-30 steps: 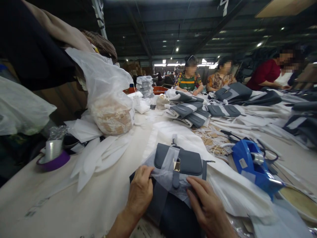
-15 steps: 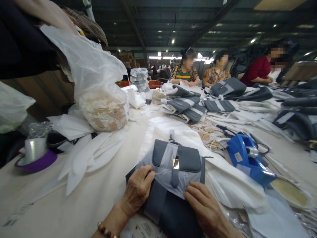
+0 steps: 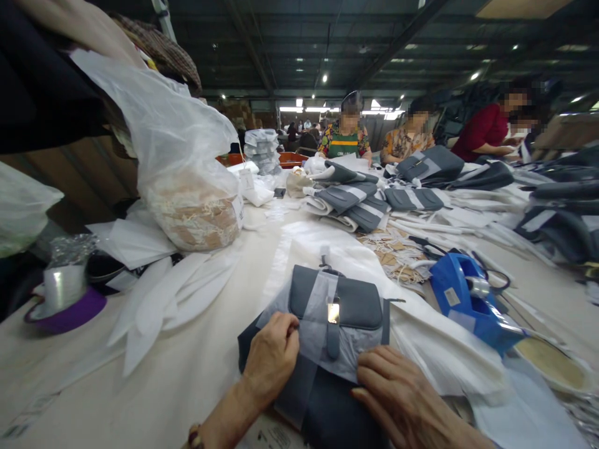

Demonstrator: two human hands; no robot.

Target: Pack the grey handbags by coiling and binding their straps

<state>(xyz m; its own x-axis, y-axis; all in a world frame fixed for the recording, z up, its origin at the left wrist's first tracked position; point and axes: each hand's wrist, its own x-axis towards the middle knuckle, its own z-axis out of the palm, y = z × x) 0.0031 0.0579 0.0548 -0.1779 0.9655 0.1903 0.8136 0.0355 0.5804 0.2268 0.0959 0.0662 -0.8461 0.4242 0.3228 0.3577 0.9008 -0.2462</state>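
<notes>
A grey-blue handbag (image 3: 355, 302) with a metal clasp lies flat on the table in front of me, partly covered by thin translucent wrapping paper (image 3: 322, 337). My left hand (image 3: 271, 358) rests on the bag's left side, its fingers curled and pinching the paper's edge. My right hand (image 3: 402, 399) lies flat on the paper's lower right part, fingers stretched out and pressing it onto the bag.
A blue tape dispenser (image 3: 468, 302) stands right of the bag. At the left are white paper sheets (image 3: 173, 293), a plastic bag of tags (image 3: 191, 187) and a purple dish (image 3: 65, 312). Stacked grey bags (image 3: 350, 199) lie farther back, where other people sit working.
My left hand has shifted slightly right onto the bag, still pinching the paper. My right hand has flattened further over the paper's lower edge. The camera has dipped a little.
</notes>
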